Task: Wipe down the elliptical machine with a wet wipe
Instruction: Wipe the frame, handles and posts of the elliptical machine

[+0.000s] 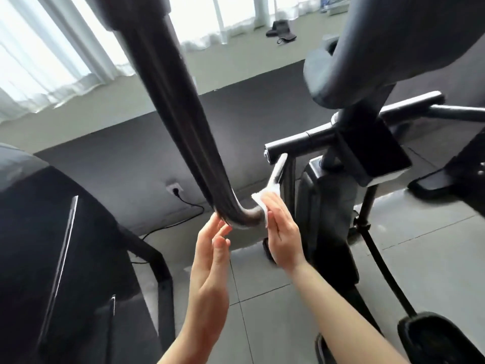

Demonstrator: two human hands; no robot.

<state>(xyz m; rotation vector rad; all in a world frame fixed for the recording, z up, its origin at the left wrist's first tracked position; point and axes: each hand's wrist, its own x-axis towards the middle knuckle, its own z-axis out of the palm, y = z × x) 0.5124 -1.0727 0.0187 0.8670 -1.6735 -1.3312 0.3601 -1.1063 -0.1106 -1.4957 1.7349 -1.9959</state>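
Two hands are showing: the left hand [212,254] and the right hand [282,232]. One wet wipe [262,203] is showing, and one curved handlebar [183,122]. Two foot pedals are appearing (one pedal [446,179] at right, another pedal [441,337] lower down). One wall socket [174,189] is carrying one cable [170,225].

White wet wipe [262,206] pressed against elliptical's black handlebar [170,106].
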